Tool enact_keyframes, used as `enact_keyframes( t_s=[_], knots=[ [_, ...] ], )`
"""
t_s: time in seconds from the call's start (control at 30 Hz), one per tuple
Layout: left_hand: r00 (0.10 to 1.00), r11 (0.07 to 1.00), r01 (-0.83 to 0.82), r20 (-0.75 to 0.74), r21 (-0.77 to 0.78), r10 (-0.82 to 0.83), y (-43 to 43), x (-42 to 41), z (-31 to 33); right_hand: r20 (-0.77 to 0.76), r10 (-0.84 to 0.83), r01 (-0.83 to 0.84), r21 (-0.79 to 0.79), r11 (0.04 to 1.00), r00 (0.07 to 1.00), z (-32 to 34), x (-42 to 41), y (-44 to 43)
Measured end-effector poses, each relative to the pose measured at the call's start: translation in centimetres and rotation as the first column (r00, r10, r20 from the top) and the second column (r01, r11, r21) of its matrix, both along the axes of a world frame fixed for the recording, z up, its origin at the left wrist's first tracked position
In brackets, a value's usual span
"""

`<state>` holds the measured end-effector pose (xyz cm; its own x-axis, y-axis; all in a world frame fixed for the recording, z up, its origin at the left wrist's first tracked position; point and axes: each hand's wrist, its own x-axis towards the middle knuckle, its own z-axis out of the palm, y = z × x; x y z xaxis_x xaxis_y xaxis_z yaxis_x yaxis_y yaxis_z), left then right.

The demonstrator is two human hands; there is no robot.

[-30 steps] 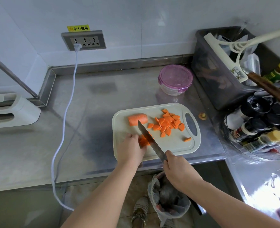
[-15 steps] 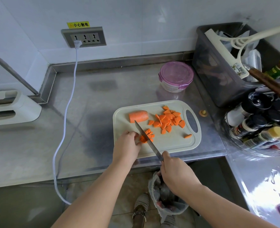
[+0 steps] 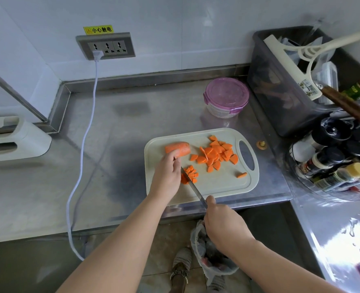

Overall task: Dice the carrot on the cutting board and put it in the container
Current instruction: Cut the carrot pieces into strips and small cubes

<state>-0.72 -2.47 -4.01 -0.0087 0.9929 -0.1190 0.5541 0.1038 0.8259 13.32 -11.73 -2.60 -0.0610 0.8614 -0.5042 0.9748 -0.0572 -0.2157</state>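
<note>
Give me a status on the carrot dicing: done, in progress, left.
Done: a pile of cut pieces lies on the cutting board. In hand: the right hand holds the knife at a smaller heap, and the left hand touches the uncut chunk. Left: cut that chunk, open the lidded container, move all pieces in.

The right hand (image 3: 223,227) hides the handle of the knife (image 3: 193,188) — wholly.

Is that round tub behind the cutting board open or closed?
Closed: the purple lid sits flat over the round tub, covering its top.
</note>
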Motion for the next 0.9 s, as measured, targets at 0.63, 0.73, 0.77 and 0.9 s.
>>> enact_keyframes(
  t_s=[0.63, 0.73, 0.77, 0.9],
  knots=[
    [0.999, 0.994, 0.024, -0.034, -0.104, -0.028, 0.6, -0.7, -1.3, -0.044, -0.034, 0.027, -0.149, 0.988, 0.998, -0.8, 0.7, 1.6],
    [0.988, 0.994, -0.091, -0.116, 0.063, 0.098, -1.3, -1.2, -1.5, -0.112, -0.06, 0.041, -0.161, 0.986, 0.992, -0.4, 1.1, 2.2],
    [0.978, 0.989, -0.078, -0.185, 0.123, 0.1, -2.1, -1.4, -1.8, -0.124, -0.053, 0.034, -0.155, 0.987, 0.991, -0.2, 1.2, 2.4],
    [0.854, 0.983, 0.159, -0.513, 0.094, -0.089, -3.6, -1.0, -2.3, -0.148, -0.051, 0.03, -0.145, 0.989, 0.988, 0.5, 1.3, 2.9]
  ],
)
